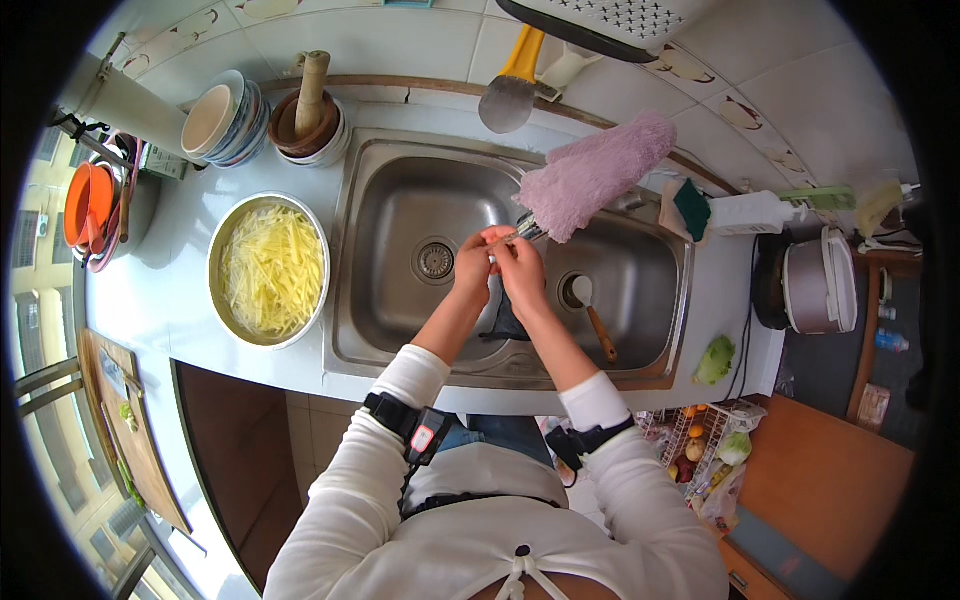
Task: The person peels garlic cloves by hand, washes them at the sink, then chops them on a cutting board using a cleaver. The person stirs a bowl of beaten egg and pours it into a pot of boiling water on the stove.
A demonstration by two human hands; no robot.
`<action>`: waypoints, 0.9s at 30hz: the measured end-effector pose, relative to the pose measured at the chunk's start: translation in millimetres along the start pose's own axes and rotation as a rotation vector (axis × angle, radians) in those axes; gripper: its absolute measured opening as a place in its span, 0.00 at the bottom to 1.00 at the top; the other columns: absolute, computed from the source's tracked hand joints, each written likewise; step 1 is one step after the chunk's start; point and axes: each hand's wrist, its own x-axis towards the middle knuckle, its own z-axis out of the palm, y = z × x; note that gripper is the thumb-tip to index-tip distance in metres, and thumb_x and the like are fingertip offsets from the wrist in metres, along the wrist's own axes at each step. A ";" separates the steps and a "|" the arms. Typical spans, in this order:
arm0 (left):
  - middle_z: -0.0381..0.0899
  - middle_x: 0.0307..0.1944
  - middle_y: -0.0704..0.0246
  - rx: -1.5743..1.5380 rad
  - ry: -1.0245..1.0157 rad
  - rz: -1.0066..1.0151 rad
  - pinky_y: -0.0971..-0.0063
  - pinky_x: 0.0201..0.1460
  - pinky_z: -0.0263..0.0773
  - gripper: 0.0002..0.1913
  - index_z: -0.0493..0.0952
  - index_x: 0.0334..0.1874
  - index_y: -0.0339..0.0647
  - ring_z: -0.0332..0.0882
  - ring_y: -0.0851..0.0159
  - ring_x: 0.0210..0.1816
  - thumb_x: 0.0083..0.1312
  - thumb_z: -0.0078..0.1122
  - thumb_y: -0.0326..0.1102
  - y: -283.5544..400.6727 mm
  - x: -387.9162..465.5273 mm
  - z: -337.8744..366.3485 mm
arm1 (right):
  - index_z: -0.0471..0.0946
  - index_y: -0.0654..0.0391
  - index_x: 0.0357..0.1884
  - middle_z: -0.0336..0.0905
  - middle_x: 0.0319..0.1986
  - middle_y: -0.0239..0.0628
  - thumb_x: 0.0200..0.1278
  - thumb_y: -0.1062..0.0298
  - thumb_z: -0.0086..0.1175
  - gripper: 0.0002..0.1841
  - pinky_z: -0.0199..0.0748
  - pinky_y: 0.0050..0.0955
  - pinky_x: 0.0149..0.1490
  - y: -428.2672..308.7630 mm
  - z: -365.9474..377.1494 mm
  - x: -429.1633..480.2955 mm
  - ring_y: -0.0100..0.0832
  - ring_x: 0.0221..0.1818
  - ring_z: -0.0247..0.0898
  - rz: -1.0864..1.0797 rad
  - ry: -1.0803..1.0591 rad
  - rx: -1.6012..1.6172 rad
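Over the divider of a stainless steel double sink, my left hand and my right hand meet with curled fingers. They are right below the spout of a chrome faucet, where water seems to run onto the fingers. Whether something small is between them cannot be made out. A fuzzy pink cloth covers most of the faucet. Beneath my wrists, a dark cloth hangs on the divider, partly hidden. A wooden-handled spoon lies in the right basin, its bowl by the drain.
Left of the sink stands a metal bowl of shredded potato in water. Stacked bowls and a wooden mortar with pestle are behind it. At right are a sponge, a white bottle, lettuce and a rice cooker.
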 end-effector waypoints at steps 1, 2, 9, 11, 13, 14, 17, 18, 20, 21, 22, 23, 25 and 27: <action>0.77 0.50 0.66 -0.086 -0.031 0.063 0.76 0.53 0.69 0.16 0.70 0.58 0.35 0.75 0.68 0.50 0.71 0.44 0.31 0.1 -2.4 -1.5 | 0.75 0.62 0.46 0.76 0.43 0.33 0.68 0.70 0.50 0.09 0.73 0.25 0.48 5.6 5.5 7.8 0.24 0.43 0.71 0.039 0.007 0.009; 0.76 0.52 0.65 -0.172 -0.061 0.129 0.74 0.56 0.68 0.17 0.69 0.59 0.35 0.74 0.68 0.53 0.72 0.44 0.33 0.8 -4.6 -2.9 | 0.74 0.62 0.49 0.75 0.46 0.34 0.69 0.68 0.49 0.11 0.71 0.25 0.51 10.2 8.1 11.8 0.25 0.46 0.71 0.029 -0.042 0.206; 0.65 0.66 0.65 -0.269 0.079 0.229 0.70 0.67 0.59 0.24 0.63 0.69 0.37 0.64 0.64 0.65 0.75 0.41 0.42 14.4 -16.6 3.3 | 0.62 0.62 0.68 0.58 0.69 0.40 0.75 0.51 0.39 0.29 0.46 0.30 0.72 13.6 26.6 4.0 0.33 0.71 0.51 -0.121 -0.331 0.138; 0.62 0.69 0.63 -0.064 0.094 0.174 0.72 0.70 0.56 0.25 0.60 0.70 0.36 0.60 0.64 0.69 0.75 0.41 0.41 12.0 -23.2 9.3 | 0.65 0.59 0.67 0.57 0.70 0.39 0.76 0.52 0.38 0.26 0.42 0.30 0.74 11.4 33.3 6.1 0.33 0.73 0.46 -0.174 -0.164 0.072; 0.65 0.68 0.67 -0.088 0.104 0.225 0.74 0.69 0.56 0.23 0.62 0.70 0.39 0.62 0.67 0.67 0.76 0.38 0.41 11.6 -29.2 10.4 | 0.63 0.59 0.68 0.55 0.70 0.39 0.76 0.53 0.39 0.27 0.42 0.30 0.74 10.4 37.2 1.8 0.32 0.74 0.46 -0.039 -0.201 0.193; 0.65 0.68 0.67 -0.072 0.139 0.272 0.74 0.69 0.56 0.23 0.62 0.70 0.39 0.62 0.67 0.67 0.76 0.39 0.41 13.1 -30.2 9.2 | 0.63 0.59 0.68 0.55 0.71 0.39 0.76 0.53 0.39 0.27 0.41 0.30 0.74 9.3 38.6 1.8 0.32 0.74 0.45 0.050 -0.180 0.267; 0.63 0.69 0.65 0.038 0.175 0.287 0.75 0.70 0.54 0.24 0.60 0.71 0.38 0.61 0.66 0.68 0.76 0.39 0.38 12.8 -33.1 5.7 | 0.60 0.57 0.70 0.55 0.71 0.36 0.76 0.53 0.38 0.27 0.45 0.29 0.73 7.5 39.6 -8.2 0.30 0.73 0.47 0.206 -0.216 0.225; 0.62 0.70 0.64 0.088 0.149 0.171 0.75 0.70 0.53 0.24 0.59 0.71 0.37 0.59 0.66 0.69 0.76 0.38 0.38 11.7 -34.6 5.2 | 0.60 0.57 0.70 0.56 0.70 0.35 0.76 0.54 0.38 0.27 0.47 0.28 0.72 5.9 38.2 -7.2 0.30 0.72 0.48 0.247 -0.098 0.282; 0.64 0.68 0.62 0.134 0.124 0.039 0.76 0.69 0.54 0.24 0.58 0.72 0.37 0.61 0.65 0.68 0.76 0.37 0.38 9.6 -37.2 7.1 | 0.62 0.57 0.69 0.59 0.69 0.34 0.76 0.54 0.39 0.26 0.54 0.27 0.69 4.2 38.5 -8.6 0.28 0.69 0.54 0.211 -0.008 0.377; 0.64 0.68 0.62 0.106 0.174 0.139 0.76 0.69 0.54 0.24 0.59 0.71 0.36 0.61 0.66 0.67 0.76 0.37 0.37 12.3 -35.8 6.9 | 0.62 0.57 0.69 0.59 0.68 0.35 0.76 0.54 0.39 0.26 0.54 0.27 0.69 3.8 39.7 -9.5 0.29 0.69 0.54 0.287 -0.067 0.395; 0.64 0.68 0.63 0.076 0.231 0.207 0.76 0.69 0.54 0.23 0.60 0.71 0.36 0.62 0.66 0.67 0.76 0.38 0.36 13.8 -35.7 7.2 | 0.62 0.57 0.69 0.60 0.68 0.35 0.76 0.53 0.40 0.26 0.55 0.27 0.68 4.0 39.6 -9.0 0.29 0.68 0.55 0.347 -0.129 0.415; 0.64 0.68 0.63 0.050 0.289 0.301 0.75 0.69 0.55 0.23 0.61 0.70 0.36 0.63 0.66 0.66 0.75 0.38 0.36 14.8 -36.1 8.0 | 0.63 0.57 0.68 0.60 0.67 0.35 0.75 0.53 0.40 0.26 0.55 0.27 0.68 4.7 40.4 -10.2 0.29 0.68 0.55 0.430 -0.201 0.441; 0.64 0.68 0.63 -0.017 0.291 0.153 0.75 0.68 0.57 0.25 0.63 0.69 0.37 0.63 0.66 0.66 0.73 0.43 0.40 11.1 -38.3 11.8 | 0.66 0.59 0.66 0.67 0.63 0.37 0.75 0.53 0.41 0.25 0.58 0.28 0.66 6.4 41.1 -8.1 0.29 0.64 0.61 0.364 -0.081 0.372; 0.68 0.65 0.64 0.027 0.197 -0.112 0.75 0.66 0.58 0.25 0.67 0.67 0.38 0.66 0.67 0.63 0.72 0.45 0.45 7.5 -38.5 13.1 | 0.67 0.59 0.64 0.68 0.61 0.37 0.75 0.51 0.41 0.26 0.59 0.28 0.65 7.0 40.7 -4.1 0.29 0.62 0.63 0.307 0.091 0.345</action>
